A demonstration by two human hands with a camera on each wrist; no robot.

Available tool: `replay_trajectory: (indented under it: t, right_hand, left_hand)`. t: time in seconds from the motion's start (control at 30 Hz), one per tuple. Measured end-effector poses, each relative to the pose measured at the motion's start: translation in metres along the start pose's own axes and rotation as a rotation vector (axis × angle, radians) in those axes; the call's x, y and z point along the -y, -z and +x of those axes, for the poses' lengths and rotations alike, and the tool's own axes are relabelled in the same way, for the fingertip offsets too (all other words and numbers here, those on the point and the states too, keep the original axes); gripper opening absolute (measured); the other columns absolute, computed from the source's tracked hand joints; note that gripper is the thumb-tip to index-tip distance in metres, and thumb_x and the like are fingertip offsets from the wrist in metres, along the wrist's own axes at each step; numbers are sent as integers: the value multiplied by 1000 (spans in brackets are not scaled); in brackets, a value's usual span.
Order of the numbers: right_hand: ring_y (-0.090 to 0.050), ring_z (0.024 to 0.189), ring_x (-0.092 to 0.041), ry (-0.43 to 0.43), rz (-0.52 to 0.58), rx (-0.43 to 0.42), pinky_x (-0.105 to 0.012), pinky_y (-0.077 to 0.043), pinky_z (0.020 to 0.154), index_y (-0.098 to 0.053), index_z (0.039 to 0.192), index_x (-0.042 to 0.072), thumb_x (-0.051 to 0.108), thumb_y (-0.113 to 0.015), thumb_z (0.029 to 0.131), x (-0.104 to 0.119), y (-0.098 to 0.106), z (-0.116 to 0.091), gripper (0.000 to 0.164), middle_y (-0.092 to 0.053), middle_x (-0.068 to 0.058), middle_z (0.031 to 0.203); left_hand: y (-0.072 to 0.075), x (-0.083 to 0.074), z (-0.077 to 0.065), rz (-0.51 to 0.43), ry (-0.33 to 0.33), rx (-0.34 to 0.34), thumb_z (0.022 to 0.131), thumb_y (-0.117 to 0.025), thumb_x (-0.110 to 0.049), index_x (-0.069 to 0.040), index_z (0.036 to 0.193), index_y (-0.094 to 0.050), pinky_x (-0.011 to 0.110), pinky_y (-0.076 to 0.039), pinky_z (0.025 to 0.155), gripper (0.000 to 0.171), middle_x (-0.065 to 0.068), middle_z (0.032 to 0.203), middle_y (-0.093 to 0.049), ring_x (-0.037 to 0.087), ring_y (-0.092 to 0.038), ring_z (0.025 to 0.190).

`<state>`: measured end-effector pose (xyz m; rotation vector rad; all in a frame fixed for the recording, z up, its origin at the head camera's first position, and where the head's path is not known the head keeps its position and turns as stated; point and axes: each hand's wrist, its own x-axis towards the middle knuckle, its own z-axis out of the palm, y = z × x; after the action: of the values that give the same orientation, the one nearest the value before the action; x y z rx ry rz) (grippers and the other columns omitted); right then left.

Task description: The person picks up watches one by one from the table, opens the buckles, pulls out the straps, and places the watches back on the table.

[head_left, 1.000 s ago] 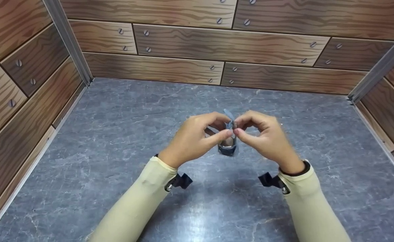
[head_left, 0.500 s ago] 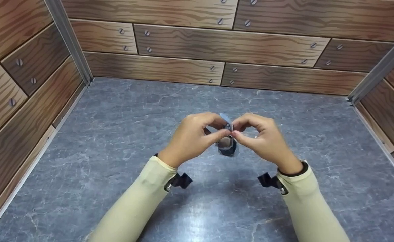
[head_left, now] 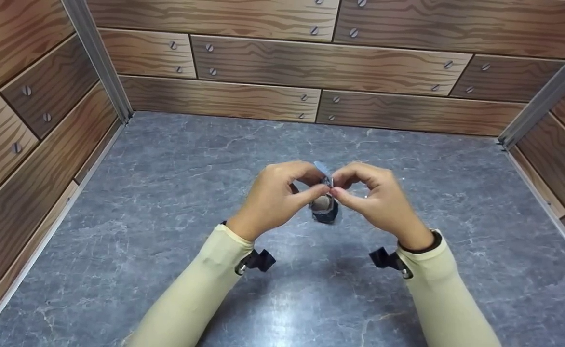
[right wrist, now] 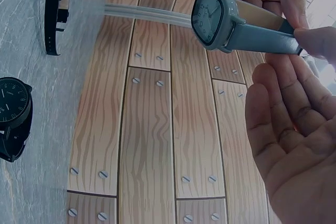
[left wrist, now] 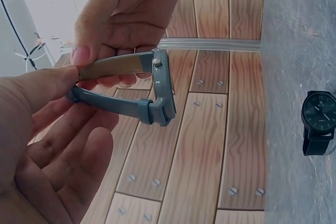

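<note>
A wristwatch with a blue-grey strap hangs between my two hands, its strap bent into a loop. Its squarish case has a pale dial, and the strap's inner side is tan. My left hand pinches one strap part between thumb and fingers. Thumb to thumb with it, my right hand pinches the strap at the same meeting spot. A light blue strap end sticks up past the left fingers in the head view. The fingertips hide the point where the strap parts meet.
Black watches lie on the grey marbled tabletop: a round one in the left wrist view, and two, one round and one with its strap stretched out, in the right wrist view. Wood-patterned walls enclose the table.
The right hand has shifted slightly left, towards the left hand. The light blue strap end has dropped and leans further left, and the watch's loop has turned a little under the hands.
</note>
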<state>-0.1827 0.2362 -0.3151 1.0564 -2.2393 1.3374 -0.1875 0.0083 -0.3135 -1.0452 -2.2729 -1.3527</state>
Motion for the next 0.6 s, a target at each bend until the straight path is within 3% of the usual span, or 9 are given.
replay_trajectory:
  t: [0.37, 0.6]
  right_hand:
    - [-67, 85, -13, -55, -51, 37, -25, -55, 79, -77, 103, 9, -1, -74, 94, -1, 0, 0, 15, -74, 2, 97]
    - [-67, 85, -13, -51, -60, 44, -25, -55, 79, -77, 104, 10, -1, -73, 94, -1, 1, 0, 16, -74, 2, 97]
  left_hand:
    - [2, 0, -1, -57, 58, -45, 97, -75, -26, -14, 104, -75, 26, -54, 65, 14, -8, 92, -75, 0, -66, 82]
    - [2, 0, 0, -70, 56, -29, 98, -74, -25, -12, 107, -74, 26, -56, 75, 16, -7, 94, -75, 0, -67, 84]
